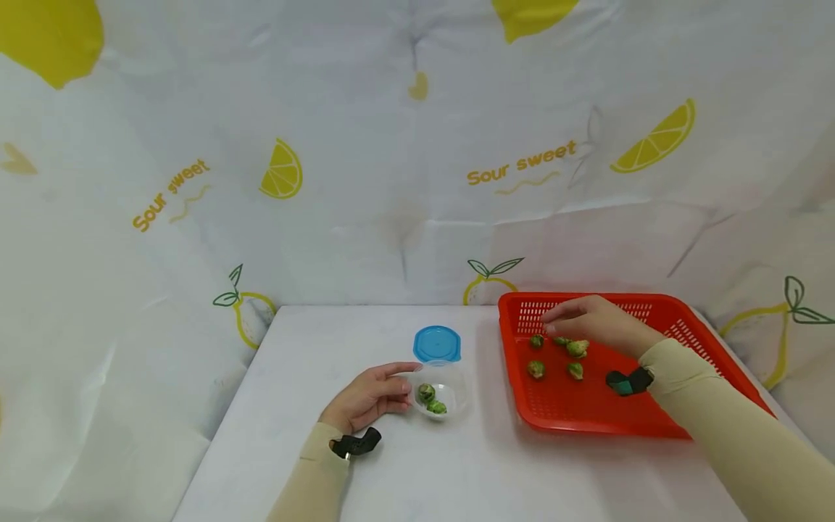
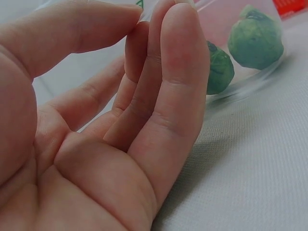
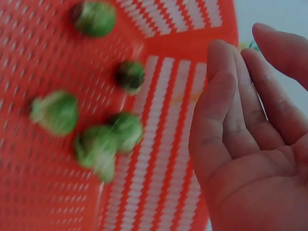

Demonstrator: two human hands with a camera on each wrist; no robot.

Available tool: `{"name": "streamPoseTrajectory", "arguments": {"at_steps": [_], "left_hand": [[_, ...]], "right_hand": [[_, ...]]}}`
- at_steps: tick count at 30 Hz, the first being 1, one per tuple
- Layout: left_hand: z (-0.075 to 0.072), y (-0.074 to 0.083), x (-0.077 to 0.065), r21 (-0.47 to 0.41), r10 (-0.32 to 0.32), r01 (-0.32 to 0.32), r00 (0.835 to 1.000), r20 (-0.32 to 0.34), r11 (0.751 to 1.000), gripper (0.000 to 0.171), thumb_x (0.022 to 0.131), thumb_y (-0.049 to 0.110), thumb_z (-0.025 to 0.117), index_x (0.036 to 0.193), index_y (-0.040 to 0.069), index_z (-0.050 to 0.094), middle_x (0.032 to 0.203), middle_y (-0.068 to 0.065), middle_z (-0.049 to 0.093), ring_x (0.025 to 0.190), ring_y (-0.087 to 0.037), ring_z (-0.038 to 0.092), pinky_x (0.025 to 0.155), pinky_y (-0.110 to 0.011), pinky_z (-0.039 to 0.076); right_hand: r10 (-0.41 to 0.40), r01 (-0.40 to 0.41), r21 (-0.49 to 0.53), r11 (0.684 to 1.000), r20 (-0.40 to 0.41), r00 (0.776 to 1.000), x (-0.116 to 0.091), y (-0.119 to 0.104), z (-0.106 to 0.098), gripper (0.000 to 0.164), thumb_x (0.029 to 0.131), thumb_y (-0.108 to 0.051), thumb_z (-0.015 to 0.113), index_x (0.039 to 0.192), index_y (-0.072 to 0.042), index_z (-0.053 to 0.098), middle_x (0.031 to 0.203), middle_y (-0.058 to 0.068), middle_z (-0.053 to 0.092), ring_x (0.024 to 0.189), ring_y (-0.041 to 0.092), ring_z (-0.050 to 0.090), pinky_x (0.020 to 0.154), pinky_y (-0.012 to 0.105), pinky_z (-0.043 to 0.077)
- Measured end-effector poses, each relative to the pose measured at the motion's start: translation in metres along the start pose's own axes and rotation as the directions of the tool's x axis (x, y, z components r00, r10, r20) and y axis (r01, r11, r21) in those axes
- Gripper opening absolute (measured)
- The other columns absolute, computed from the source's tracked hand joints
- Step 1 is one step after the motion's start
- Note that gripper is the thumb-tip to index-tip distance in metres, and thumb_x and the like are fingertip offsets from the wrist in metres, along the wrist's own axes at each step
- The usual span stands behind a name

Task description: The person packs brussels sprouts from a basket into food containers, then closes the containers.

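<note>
My left hand (image 1: 368, 397) is beside a clear plastic bowl (image 1: 459, 391), its fingertips touching the near-left wall. In the left wrist view the fingers (image 2: 180, 82) are loosely bent, and no object lies in the palm. Two Brussels sprouts (image 1: 427, 393) lie inside the bowl. Over the back of a red basket (image 1: 541, 420) hovers my right hand (image 1: 590, 319), its fingers extended and nothing in its grasp. Several Brussels sprouts (image 3: 55, 113) rest on the basket floor below and beside that hand.
A blue lid (image 1: 437, 344) lies on the white table (image 1: 306, 348), just behind the bowl. The basket's raised perforated walls border the right hand. At the table's back hangs a lemon-printed cloth (image 1: 385, 246).
</note>
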State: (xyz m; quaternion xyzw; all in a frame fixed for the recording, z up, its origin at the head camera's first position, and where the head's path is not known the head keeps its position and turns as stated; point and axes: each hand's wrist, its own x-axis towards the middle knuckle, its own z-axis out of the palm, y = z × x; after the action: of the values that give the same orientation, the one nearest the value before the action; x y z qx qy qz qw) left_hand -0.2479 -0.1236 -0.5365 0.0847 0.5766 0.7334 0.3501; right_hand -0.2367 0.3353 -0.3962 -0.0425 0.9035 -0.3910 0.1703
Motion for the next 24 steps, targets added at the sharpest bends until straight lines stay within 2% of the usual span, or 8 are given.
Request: {"name": "streamPoseTrajectory", "arguments": {"at_steps": [6,11,18,24], "left_hand": [[0.000,-0.002,-0.001,-0.013,0.002,-0.002,1.000,-0.001,1.000,0.056,0.104,0.009,0.070,0.158,0.007,0.053,0.100,-0.001,0.069,0.085,-0.014,0.074,0.087,-0.027,0.065],[0.000,0.000,-0.001,-0.008,0.005,-0.005,1.000,-0.002,1.000,0.056,0.104,0.010,0.071,0.158,0.008,0.054,0.100,-0.002,0.068,0.086,-0.015,0.074,0.087,-0.027,0.065],[-0.001,0.002,-0.003,-0.019,0.005,-0.005,1.000,0.001,1.000,0.057,0.104,0.010,0.071,0.158,0.007,0.053,0.098,-0.001,0.068,0.085,-0.014,0.074,0.086,-0.027,0.065],[0.001,0.001,-0.002,-0.017,-0.002,0.002,1.000,-0.005,1.000,0.056,0.104,0.011,0.071,0.157,0.007,0.055,0.099,-0.001,0.069,0.085,-0.015,0.074,0.086,-0.027,0.065]], "right_hand": [[0.045,-0.046,-0.005,0.999,-0.027,0.999,-0.003,0.041,-0.016,0.058,0.106,-0.048,0.068,0.151,-0.011,0.064,0.149,0.015,0.066,0.131,0.034,0.066,0.112,0.063,0.053],[0.054,-0.056,-0.027,0.998,-0.055,0.997,-0.004,0.071,-0.027,0.055,0.110,-0.042,0.062,0.150,-0.003,0.063,0.151,0.023,0.063,0.133,0.039,0.065,0.112,0.060,0.055],[0.086,-0.087,-0.016,0.996,-0.054,0.995,-0.004,0.092,-0.035,0.058,0.110,-0.040,0.062,0.147,0.004,0.062,0.150,0.028,0.062,0.133,0.044,0.064,0.110,0.057,0.057],[0.132,-0.133,-0.024,0.991,-0.031,0.991,-0.003,0.105,-0.037,0.056,0.110,-0.038,0.063,0.148,0.003,0.062,0.148,0.026,0.064,0.132,0.042,0.064,0.109,0.057,0.058]]}}
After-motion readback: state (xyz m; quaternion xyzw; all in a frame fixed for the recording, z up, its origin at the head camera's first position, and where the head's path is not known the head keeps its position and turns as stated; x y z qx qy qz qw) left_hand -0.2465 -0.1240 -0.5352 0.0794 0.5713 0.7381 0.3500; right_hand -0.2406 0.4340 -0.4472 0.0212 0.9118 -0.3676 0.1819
